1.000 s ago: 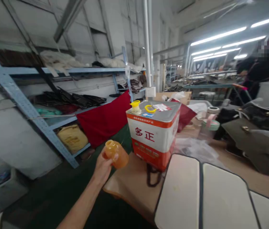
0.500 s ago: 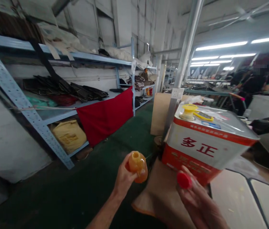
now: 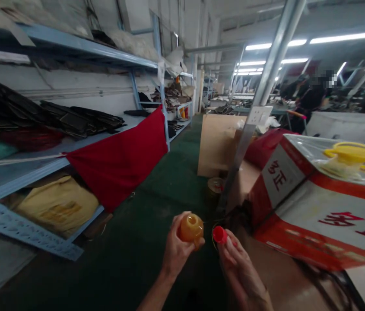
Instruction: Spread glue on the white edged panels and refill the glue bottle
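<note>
My left hand (image 3: 179, 246) is wrapped round a rounded amber bottle (image 3: 191, 231). The bottle's short neck is uncapped, and its opening faces up toward me. Between the fingertips of my right hand (image 3: 239, 261) is a red cap (image 3: 220, 235), its hollow side turned up and toward the bottle. A small gap separates cap and bottle. Both hands are held out over the dark green floor. Right of them stands a large white and red can (image 3: 318, 211), with a yellow spout cap (image 3: 352, 151) on its top.
Blue metal shelving (image 3: 81, 47) runs along the left, with a red cloth (image 3: 127, 155) hanging from it and a yellow bundle (image 3: 61, 201) low down. A metal post (image 3: 268, 73) and a cardboard sheet (image 3: 214, 144) stand ahead. At the back right is a person (image 3: 313, 101).
My view has swung and come closer to the shelving and can. My right hand has brought the red cap nearer the bottle and turned its hollow side into view. Both hands keep their hold.
</note>
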`<control>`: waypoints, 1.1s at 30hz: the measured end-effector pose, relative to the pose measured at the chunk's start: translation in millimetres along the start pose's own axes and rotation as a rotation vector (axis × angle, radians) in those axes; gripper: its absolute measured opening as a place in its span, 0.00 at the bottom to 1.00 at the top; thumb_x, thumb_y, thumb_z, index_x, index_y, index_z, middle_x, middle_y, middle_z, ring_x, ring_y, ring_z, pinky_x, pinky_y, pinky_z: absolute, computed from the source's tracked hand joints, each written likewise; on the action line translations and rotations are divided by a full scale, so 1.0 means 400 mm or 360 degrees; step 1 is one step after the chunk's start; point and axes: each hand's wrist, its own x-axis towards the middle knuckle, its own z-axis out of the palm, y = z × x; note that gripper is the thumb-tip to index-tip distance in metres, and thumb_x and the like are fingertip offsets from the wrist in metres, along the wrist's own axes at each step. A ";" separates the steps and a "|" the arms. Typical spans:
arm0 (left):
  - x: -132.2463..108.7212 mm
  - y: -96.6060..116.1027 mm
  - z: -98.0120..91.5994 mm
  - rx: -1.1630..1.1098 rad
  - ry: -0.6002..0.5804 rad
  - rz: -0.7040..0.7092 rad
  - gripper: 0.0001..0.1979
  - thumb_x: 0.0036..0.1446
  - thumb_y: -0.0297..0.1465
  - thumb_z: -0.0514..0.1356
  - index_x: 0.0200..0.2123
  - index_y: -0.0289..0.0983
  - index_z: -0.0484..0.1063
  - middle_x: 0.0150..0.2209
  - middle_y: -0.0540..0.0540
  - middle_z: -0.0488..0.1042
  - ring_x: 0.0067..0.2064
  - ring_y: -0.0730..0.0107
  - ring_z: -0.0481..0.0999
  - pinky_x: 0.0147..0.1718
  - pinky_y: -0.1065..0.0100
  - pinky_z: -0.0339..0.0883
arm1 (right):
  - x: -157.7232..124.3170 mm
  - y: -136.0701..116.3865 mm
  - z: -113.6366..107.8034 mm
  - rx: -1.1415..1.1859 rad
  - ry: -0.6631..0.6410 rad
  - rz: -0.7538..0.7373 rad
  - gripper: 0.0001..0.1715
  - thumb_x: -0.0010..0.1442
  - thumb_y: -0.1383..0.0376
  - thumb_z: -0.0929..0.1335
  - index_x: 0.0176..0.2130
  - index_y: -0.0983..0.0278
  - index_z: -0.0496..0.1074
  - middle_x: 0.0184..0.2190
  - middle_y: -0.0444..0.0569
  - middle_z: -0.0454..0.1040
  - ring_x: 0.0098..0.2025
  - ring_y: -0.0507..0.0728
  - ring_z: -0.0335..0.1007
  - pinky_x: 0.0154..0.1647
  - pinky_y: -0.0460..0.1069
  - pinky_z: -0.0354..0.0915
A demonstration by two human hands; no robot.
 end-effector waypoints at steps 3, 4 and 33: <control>0.086 -0.038 -0.029 0.0062 -0.0063 0.0025 0.30 0.40 0.30 0.68 0.49 0.39 0.63 0.50 0.44 0.64 0.52 0.58 0.67 0.50 0.61 0.62 | 0.086 0.048 0.049 0.0049 0.0055 0.0017 0.26 0.32 0.68 0.80 0.35 0.66 0.75 0.33 0.47 0.79 0.35 0.51 0.75 0.38 0.40 0.70; 0.117 -0.050 -0.038 0.0080 -0.0075 0.0029 0.30 0.40 0.30 0.68 0.49 0.39 0.63 0.50 0.44 0.64 0.51 0.58 0.67 0.51 0.60 0.62 | 0.116 0.060 0.067 0.0071 0.0081 0.0002 0.27 0.31 0.68 0.80 0.35 0.66 0.75 0.33 0.48 0.79 0.35 0.51 0.75 0.38 0.40 0.70; 0.698 -0.515 0.012 0.0226 -0.1217 0.0017 0.33 0.33 0.33 0.72 0.47 0.41 0.68 0.47 0.43 0.67 0.50 0.54 0.69 0.48 0.58 0.65 | 0.654 0.242 0.053 -0.0053 0.0711 -0.0953 0.34 0.43 0.66 0.76 0.49 0.65 0.64 0.32 0.47 0.77 0.33 0.52 0.72 0.39 0.47 0.67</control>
